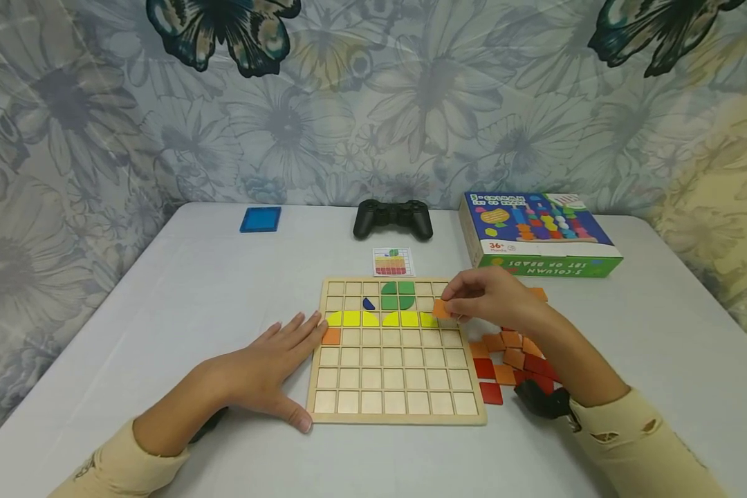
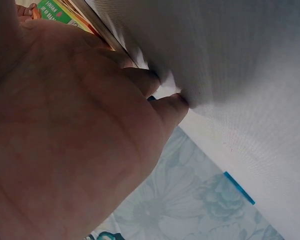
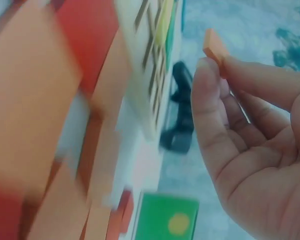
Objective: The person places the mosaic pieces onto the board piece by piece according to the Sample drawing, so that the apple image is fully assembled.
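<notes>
Tile [image 1: 439, 309] pinched in our right hand [image 1: 492, 296], we hover by the board's [image 1: 398, 419] right side, left hand [image 1: 270, 364] spread opposite

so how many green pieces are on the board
4, in a block on the board: upper left piece, upper right piece, lower left piece, lower right piece. The right hand covers some of its right edge, possibly hiding another.

box [image 1: 540, 235] | top: "5-COLUMN SET OF BEADS", "36+ Months" | front: title inverted

A white table [image 1: 255, 277] bears board [image 1: 398, 419], tiles [image 1: 484, 369], card [image 1: 393, 263], gamepad [image 1: 393, 216], box [image 1: 538, 232], blue square [image 1: 261, 219].
</notes>
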Demonstrator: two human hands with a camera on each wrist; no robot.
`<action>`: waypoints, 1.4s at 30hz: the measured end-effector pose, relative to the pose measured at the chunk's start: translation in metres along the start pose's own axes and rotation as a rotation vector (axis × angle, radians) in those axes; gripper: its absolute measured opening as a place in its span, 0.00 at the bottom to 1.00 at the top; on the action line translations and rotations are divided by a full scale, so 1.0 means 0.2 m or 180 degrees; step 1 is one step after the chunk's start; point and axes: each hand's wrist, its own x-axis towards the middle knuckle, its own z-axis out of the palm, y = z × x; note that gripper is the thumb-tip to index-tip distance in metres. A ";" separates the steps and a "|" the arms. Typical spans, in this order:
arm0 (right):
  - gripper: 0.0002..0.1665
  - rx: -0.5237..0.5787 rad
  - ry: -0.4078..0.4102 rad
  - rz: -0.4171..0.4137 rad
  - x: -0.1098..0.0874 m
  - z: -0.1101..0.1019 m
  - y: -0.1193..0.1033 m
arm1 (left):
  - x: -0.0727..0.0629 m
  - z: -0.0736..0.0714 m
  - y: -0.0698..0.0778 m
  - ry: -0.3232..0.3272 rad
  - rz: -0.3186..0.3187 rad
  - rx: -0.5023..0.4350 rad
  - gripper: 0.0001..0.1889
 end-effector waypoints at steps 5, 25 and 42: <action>0.04 0.0059 -0.0184 -0.0098 0.08 0.09 -0.06 | 0.00 0.00 0.00 -0.0001 -0.0009 -0.0005 0.73; 0.08 -0.0650 -0.0549 -0.0706 0.26 0.43 -0.30 | 0.00 0.00 -0.02 0.0009 0.0074 0.0062 0.72; 0.06 -0.1043 -0.0492 -0.0830 0.20 0.51 -0.36 | 0.00 0.00 -0.01 -0.0026 0.0034 0.0092 0.72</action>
